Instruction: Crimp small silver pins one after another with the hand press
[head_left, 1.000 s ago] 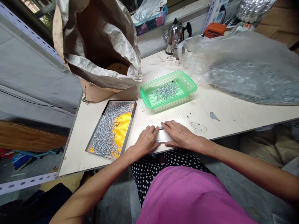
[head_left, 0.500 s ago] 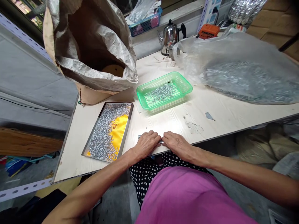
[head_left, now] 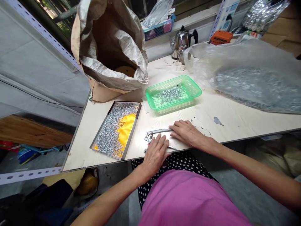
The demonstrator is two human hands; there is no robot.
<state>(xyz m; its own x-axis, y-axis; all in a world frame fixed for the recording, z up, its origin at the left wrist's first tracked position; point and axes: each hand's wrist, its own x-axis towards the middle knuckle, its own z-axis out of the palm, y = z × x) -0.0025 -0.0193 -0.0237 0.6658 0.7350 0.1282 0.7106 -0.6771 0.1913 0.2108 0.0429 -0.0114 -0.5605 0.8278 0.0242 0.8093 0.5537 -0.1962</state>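
Note:
Spring-loaded metal hand pliers [head_left: 161, 130] lie near the table's front edge, jaws to the left and handles spread to the right. My left hand [head_left: 155, 153] lies over the lower part of the pliers with its fingers stretched out; the lower handle's tip shows past them. With its fingers, my right hand [head_left: 185, 133] holds the end of the upper handle. Left of the hands sits a shallow box [head_left: 131, 135] of small silvery metal pins over yellow cloth. Behind them, a green plastic basket [head_left: 150, 105] holds more such pins.
A large open sack [head_left: 113, 84] stands at the back left. A clear plastic bag [head_left: 254, 81] of metal parts covers the table's right side. Behind are a steel kettle [head_left: 182, 42] and an orange case [head_left: 221, 37]. A grey scrap [head_left: 218, 121] lies on the table [head_left: 246, 128].
My hands were close together at the table edge, mostly covering the pliers. My right hand has moved away from the edge and the handles now show spread. The camera view has shifted slightly.

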